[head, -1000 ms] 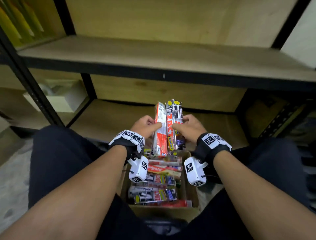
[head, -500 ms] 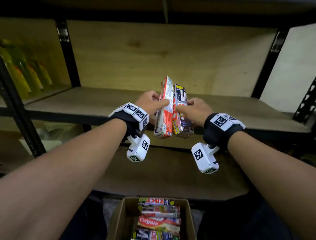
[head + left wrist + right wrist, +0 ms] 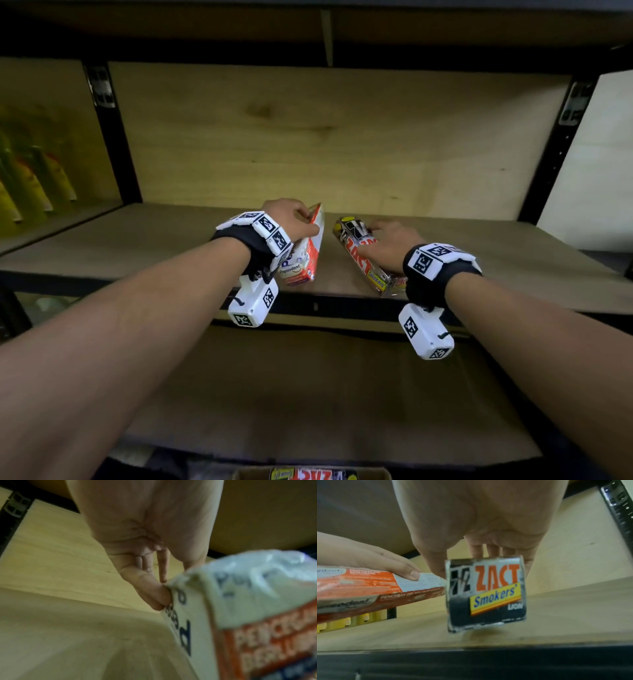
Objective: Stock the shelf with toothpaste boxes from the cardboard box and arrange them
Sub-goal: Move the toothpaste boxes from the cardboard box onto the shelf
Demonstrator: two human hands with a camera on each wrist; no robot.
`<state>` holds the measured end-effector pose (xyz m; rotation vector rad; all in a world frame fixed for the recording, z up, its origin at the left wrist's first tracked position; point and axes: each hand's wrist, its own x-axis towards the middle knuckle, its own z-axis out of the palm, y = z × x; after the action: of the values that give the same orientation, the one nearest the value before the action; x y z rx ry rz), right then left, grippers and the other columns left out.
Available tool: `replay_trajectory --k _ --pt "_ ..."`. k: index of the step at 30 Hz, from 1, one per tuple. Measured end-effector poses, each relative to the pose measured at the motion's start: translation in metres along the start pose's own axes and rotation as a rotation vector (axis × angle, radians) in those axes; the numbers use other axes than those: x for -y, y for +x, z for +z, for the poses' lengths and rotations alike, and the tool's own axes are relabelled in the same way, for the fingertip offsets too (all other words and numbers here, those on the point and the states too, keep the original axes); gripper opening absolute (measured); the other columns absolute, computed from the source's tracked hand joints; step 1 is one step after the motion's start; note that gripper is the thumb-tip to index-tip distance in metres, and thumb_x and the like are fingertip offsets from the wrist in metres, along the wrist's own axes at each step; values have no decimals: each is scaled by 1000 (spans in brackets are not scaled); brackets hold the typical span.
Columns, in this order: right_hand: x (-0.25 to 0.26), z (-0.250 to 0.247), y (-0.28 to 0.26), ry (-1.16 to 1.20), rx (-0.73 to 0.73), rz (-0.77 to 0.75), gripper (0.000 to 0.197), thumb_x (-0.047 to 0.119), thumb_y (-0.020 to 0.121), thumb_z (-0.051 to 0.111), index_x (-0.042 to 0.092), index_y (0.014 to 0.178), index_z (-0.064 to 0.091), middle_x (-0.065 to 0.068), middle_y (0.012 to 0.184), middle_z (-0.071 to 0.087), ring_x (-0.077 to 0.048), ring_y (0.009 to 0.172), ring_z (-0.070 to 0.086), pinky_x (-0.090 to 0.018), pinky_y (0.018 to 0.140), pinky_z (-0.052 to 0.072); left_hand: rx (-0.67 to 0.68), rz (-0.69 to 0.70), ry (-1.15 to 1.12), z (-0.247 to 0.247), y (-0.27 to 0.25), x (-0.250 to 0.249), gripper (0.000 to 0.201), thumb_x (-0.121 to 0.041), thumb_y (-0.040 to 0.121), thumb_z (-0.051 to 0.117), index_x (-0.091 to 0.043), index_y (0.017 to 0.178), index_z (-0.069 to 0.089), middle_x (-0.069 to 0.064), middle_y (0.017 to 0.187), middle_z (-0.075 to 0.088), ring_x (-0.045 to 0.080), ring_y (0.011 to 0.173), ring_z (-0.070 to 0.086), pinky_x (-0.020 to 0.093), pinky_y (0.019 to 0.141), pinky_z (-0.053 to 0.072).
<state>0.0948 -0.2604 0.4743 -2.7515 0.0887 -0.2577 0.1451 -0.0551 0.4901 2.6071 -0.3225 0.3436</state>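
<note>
My left hand (image 3: 291, 219) grips a red-and-white Pepsodent toothpaste box (image 3: 305, 253) by its far part, holding it on edge just over the middle shelf board (image 3: 137, 246); the same box (image 3: 240, 615) fills the left wrist view beside my fingers (image 3: 154, 597). My right hand (image 3: 390, 240) grips a black Zact Smokers box (image 3: 363, 253) from above, a little right of the first. In the right wrist view the Zact box (image 3: 486, 595) hangs slightly above the board, with the Pepsodent box (image 3: 376, 588) to its left.
The cardboard box (image 3: 311, 474) with more toothpaste boxes sits at the bottom edge, below the lower shelf board (image 3: 308, 394). Black uprights (image 3: 116, 137) frame the bay. Yellow-green bottles (image 3: 30, 178) stand in the bay to the left. Bare board lies on both sides of my hands.
Both hands have carried the two boxes up from the cardboard box and forward onto the middle shelf, and have moved apart, so the boxes no longer touch.
</note>
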Motion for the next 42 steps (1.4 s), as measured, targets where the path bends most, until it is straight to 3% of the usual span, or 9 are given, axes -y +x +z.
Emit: replay_trajectory --k 3,5,9,12,15,22,29,34,42 --pt "-5 8 17 -11 14 -36 58 43 88 64 26 141 50 -6 126 63 -26 100 63 -27 78 49 66 11 89 2 19 8 34 -43 83 68 -30 114 70 -7 102 65 14 86 57 20 69 41" --pt "-8 16 28 18 18 -31 54 45 85 65 30 136 53 -1 106 63 -21 86 59 -23 66 43 92 21 105 5 28 12 29 -42 83 70 -30 109 72 -8 99 63 12 82 55 18 63 40" --pt "-14 28 42 11 3 1 40 56 82 63 37 118 60 3 95 63 -21 87 65 -23 68 42 129 54 143 18 36 21 27 -43 81 73 -30 105 74 -16 79 61 5 66 53 16 52 35" --pt "-16 33 47 16 -1 8 36 60 81 61 41 112 59 5 90 65 -22 89 69 -24 67 45 142 82 152 27 38 26 31 -48 79 74 -30 104 74 -13 103 67 8 81 58 17 59 37" --pt "-20 35 46 42 -3 -8 32 54 82 60 43 112 60 4 92 69 -20 82 68 -25 64 50 134 66 148 31 33 26 29 -52 80 71 -31 99 74 -15 90 63 1 67 51 17 53 33" --pt "-23 20 19 22 -72 -32 20 42 89 60 34 103 71 7 92 65 -17 83 64 -21 62 46 104 31 103 25 7 22 25 -41 88 64 -23 101 75 -8 96 68 12 86 60 19 72 38" --pt "-23 17 -19 -35 -117 -11 16 40 87 59 33 90 73 1 100 74 -23 91 68 -32 84 57 30 65 146 10 -43 16 27 -39 87 63 -22 103 77 -5 109 73 17 103 64 18 77 40" --pt "-22 20 -50 11 -109 -7 15 37 87 61 33 75 68 -1 102 71 -24 87 66 -25 73 50 13 110 123 2 -78 11 24 -38 85 64 -22 99 77 -4 103 73 17 99 65 19 78 44" --pt "-35 52 -94 66 45 -33 12 35 87 61 31 85 72 6 95 70 -15 88 65 -30 81 56 186 131 42 25 -132 20 20 -40 88 65 -25 95 76 -12 96 71 6 94 60 20 82 43"
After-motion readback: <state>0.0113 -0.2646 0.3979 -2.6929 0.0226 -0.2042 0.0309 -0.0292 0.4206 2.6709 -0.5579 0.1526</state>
